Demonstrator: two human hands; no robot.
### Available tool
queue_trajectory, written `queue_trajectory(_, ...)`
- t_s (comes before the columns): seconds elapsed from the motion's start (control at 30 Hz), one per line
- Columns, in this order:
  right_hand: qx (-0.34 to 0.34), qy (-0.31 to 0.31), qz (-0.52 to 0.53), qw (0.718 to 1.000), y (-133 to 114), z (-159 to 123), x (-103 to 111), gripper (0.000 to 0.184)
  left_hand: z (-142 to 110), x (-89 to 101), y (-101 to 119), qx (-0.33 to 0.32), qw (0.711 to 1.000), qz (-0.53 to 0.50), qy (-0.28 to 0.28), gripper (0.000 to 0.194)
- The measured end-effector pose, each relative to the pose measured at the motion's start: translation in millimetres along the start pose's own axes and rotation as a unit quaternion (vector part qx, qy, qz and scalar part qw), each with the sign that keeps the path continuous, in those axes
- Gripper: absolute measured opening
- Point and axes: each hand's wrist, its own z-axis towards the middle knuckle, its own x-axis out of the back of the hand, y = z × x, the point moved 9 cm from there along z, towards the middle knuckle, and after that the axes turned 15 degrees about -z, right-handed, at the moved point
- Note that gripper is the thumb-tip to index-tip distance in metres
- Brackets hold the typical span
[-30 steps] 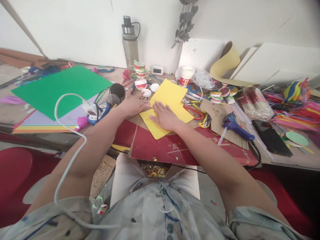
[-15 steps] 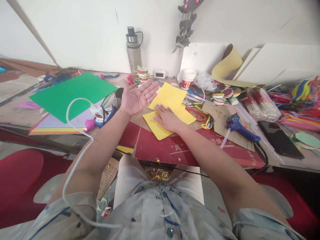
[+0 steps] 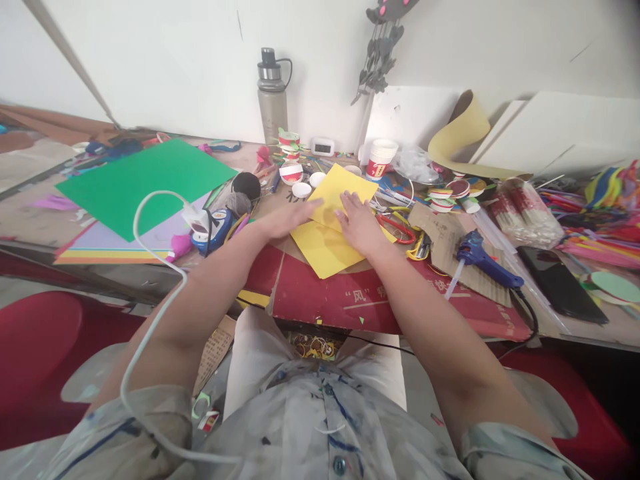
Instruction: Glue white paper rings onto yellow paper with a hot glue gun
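Note:
Two yellow paper pieces (image 3: 327, 257), or one folded sheet, lie on a red cardboard sheet (image 3: 320, 300) in front of me; I cannot tell which. My right hand (image 3: 357, 223) rests on the right part of the yellow paper, palm down and fingers stretched out. At the paper's left edge is my left hand (image 3: 293, 219), turned side-on with its fingers extended and blurred by motion; nothing shows in it. Left of that hand sit a blue-and-white device (image 3: 213, 230) with a white cable (image 3: 145, 340) and a dark ball (image 3: 246, 185).
A green sheet (image 3: 145, 187) covers coloured sheets at left. A grey bottle (image 3: 273, 110), small clock (image 3: 323, 147) and paper cup (image 3: 381, 160) stand behind. To the right lie red-handled scissors (image 3: 400, 230), a blue glue gun (image 3: 487, 260), a phone (image 3: 560, 283) and bagged cotton swabs (image 3: 525, 210).
My left hand has turned from palm-up and come down to the yellow paper's left edge. My right hand has slid a little to the right and farther up the paper.

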Motion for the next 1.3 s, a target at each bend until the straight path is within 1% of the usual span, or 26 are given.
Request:
queue_trajectory(0.07,0.021,-0.039,-0.028,0.999,-0.2,-2.9,-8.6,0.077,-0.9,-26.2,-3.5,-0.002,0.995,0.019,-0.100,0.086)
queue_trajectory(0.1,0.042,-0.069,-0.038,0.996,-3.8,-5.7,-14.9,0.081,-2.1,-35.1,-4.4,-0.002,0.990,0.030,-0.136,0.085)
queue_trajectory(0.13,0.063,-0.097,-0.047,0.992,-8.2,-9.2,-21.0,0.085,-3.1,-40.1,-5.2,0.001,0.987,0.046,-0.157,0.085)
queue_trajectory(0.17,0.078,-0.120,-0.055,0.988,-12.3,-12.7,-25.9,0.088,-3.6,-41.8,-5.6,0.004,0.985,0.059,-0.165,0.084)
queue_trajectory(0.2,0.086,-0.138,-0.062,0.985,-15.3,-15.7,-29.3,0.090,-3.9,-41.3,-5.4,0.007,0.984,0.068,-0.162,0.082)
queue_trajectory(0.27,0.086,-0.150,-0.072,0.982,-18.6,-18.8,-30.5,0.092,-5.2,-39.5,-4.6,0.010,0.984,0.080,-0.160,0.079)
queue_trajectory(0.47,0.078,-0.140,-0.075,0.984,-20.4,-18.2,-22.7,0.094,-9.9,-24.8,-12.5,0.066,0.983,0.132,-0.106,0.073)
queue_trajectory(0.7,0.081,-0.140,-0.079,0.984,-22.8,-18.8,-23.7,0.087,-12.5,-20.3,-16.3,0.064,0.978,0.180,-0.079,0.065)
queue_trajectory(0.8,0.085,-0.114,-0.034,0.989,-25.1,-18.7,-15.8,0.084,-11.8,-18.7,-17.6,0.062,0.978,0.188,-0.069,0.064)
queue_trajectory(0.87,0.070,-0.080,0.009,0.994,-22.4,-15.6,-4.0,0.074,-8.4,-14.5,-13.7,0.048,0.977,0.200,-0.054,0.061)
queue_trajectory(0.93,0.033,-0.034,0.037,0.998,-12.7,-10.1,11.1,0.064,-1.8,-8.2,-5.7,0.035,0.977,0.209,-0.033,0.057)
queue_trajectory(0.97,0.007,-0.007,0.045,0.999,-5.3,-7.2,19.2,0.064,2.6,-5.5,-0.2,0.030,0.978,0.206,-0.024,0.055)
queue_trajectory(1.03,-0.047,0.056,0.067,0.995,12.9,-2.8,34.8,0.065,13.5,-2.4,13.6,0.027,0.985,0.169,-0.003,0.053)
queue_trajectory(1.1,-0.096,0.104,0.096,0.985,32.8,-1.1,43.9,0.058,25.9,-11.7,30.1,0.020,0.994,0.108,-0.026,0.057)
queue_trajectory(1.2,-0.142,0.138,0.131,0.971,57.9,-1.1,46.7,0.047,41.5,-33.8,53.7,0.007,0.996,0.047,-0.075,0.067)
queue_trajectory(1.23,-0.147,0.145,0.139,0.969,63.9,-1.3,46.8,0.046,44.8,-39.1,57.6,0.011,0.996,0.038,-0.080,0.067)
queue_trajectory(1.3,-0.152,0.155,0.154,0.964,73.3,-1.6,47.3,0.043,47.8,-45.8,61.9,0.008,0.996,0.031,-0.079,0.057)
